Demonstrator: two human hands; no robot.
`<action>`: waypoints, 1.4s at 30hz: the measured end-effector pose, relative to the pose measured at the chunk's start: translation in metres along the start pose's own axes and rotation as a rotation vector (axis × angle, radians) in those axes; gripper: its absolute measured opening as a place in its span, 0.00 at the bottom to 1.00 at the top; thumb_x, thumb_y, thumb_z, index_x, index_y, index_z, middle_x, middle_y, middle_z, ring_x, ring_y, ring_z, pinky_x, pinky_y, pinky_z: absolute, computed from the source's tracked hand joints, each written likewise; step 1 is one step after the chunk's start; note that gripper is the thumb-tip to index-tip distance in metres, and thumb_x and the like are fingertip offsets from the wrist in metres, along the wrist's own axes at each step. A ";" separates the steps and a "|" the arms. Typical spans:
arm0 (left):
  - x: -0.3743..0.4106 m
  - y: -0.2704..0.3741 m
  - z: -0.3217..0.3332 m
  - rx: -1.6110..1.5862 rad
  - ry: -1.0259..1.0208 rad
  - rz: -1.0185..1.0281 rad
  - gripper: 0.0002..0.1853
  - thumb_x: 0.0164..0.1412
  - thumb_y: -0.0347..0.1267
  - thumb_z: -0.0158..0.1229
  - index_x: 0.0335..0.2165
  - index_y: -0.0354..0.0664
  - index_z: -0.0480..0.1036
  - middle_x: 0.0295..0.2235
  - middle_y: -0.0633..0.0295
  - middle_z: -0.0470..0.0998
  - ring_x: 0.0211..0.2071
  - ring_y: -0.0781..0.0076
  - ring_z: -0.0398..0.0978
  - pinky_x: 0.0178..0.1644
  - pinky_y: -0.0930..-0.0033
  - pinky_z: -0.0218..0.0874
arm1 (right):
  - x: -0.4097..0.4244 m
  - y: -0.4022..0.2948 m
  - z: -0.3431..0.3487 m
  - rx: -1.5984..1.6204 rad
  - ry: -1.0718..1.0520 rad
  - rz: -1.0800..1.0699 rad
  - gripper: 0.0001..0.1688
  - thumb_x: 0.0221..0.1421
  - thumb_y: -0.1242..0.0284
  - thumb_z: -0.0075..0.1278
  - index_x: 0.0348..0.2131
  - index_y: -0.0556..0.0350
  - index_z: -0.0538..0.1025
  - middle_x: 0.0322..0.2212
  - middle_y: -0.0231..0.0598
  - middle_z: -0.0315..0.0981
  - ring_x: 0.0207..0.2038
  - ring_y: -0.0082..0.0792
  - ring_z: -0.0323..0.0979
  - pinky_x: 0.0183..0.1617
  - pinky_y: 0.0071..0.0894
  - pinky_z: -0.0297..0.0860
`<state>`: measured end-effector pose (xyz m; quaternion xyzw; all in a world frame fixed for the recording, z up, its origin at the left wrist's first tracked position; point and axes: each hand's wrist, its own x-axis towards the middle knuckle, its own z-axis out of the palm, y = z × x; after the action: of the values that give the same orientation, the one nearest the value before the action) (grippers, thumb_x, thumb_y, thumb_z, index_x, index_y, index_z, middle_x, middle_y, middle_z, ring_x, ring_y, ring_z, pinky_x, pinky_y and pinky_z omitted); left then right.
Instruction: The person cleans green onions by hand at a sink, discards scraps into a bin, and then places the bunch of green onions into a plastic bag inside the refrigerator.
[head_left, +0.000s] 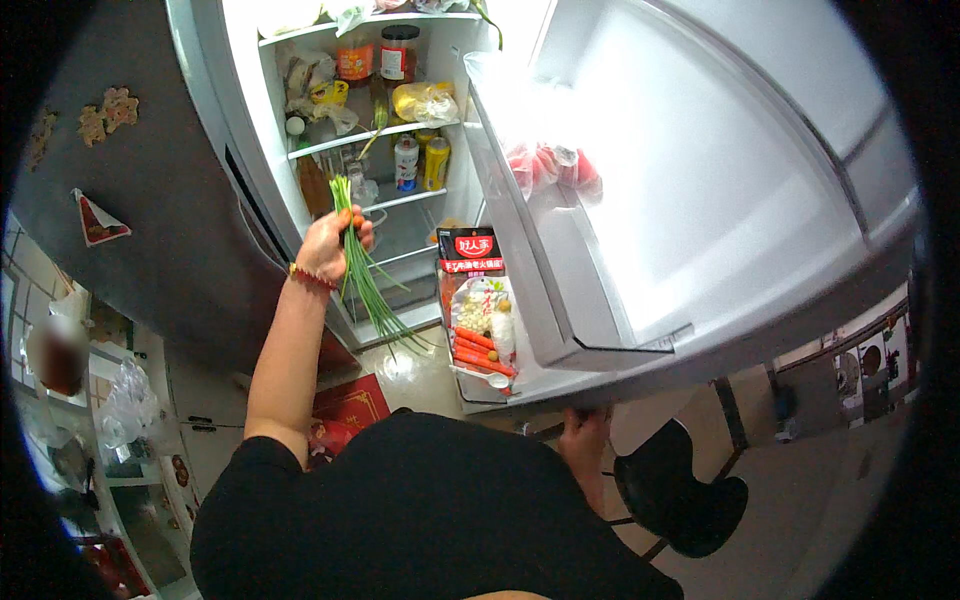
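Note:
My left hand (328, 244), with a red bead bracelet at its wrist, grips a bunch of long green chives or thin scallions (369, 289). Something small and orange shows between the fingers. The bunch hangs in front of the lower shelves of an open refrigerator (300, 196), its tips fanned down to the right. My right hand (585, 439) is low at the outer edge of the refrigerator door (750, 341). The door hides its fingertips, so its grip is unclear.
A door bin (551, 300) holds packaged food (484, 319) and red items in plastic bags (555, 166). Jars (397, 56), cans (406, 163) and bagged food (425, 103) stand on the shelves. Behind the door is a black chair (679, 491); a red box (352, 401) lies below.

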<state>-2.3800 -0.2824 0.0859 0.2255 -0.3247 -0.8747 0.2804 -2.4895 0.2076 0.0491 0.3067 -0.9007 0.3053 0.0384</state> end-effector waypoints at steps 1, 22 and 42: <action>0.010 0.008 0.006 0.038 0.020 0.023 0.09 0.66 0.32 0.44 0.37 0.38 0.67 0.25 0.62 0.70 0.26 0.69 0.71 0.31 0.66 0.69 | 0.000 0.002 0.000 -0.037 -0.012 -0.025 0.17 0.51 0.73 0.50 0.37 0.71 0.72 0.47 0.64 0.63 0.50 0.63 0.59 0.57 0.57 0.54; 0.172 0.237 0.188 0.191 -0.486 0.296 0.11 0.67 0.34 0.43 0.35 0.35 0.65 0.24 0.62 0.69 0.21 0.76 0.67 0.27 0.74 0.66 | 0.006 -0.040 0.018 -0.019 0.256 0.459 0.13 0.52 0.80 0.41 0.38 0.73 0.68 0.31 0.54 0.68 0.32 0.50 0.66 0.39 0.38 0.63; 0.340 0.436 0.275 0.433 -0.263 0.418 0.09 0.63 0.31 0.46 0.36 0.35 0.67 0.30 0.57 0.69 0.28 0.67 0.68 0.33 0.67 0.65 | 0.014 -0.033 0.030 -0.019 0.257 0.640 0.21 0.52 0.81 0.48 0.47 0.73 0.68 0.48 0.53 0.66 0.48 0.48 0.65 0.55 0.39 0.59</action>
<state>-2.6406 -0.6530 0.5059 0.0936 -0.5759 -0.7304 0.3552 -2.4784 0.1618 0.0455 -0.0328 -0.9419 0.3296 0.0567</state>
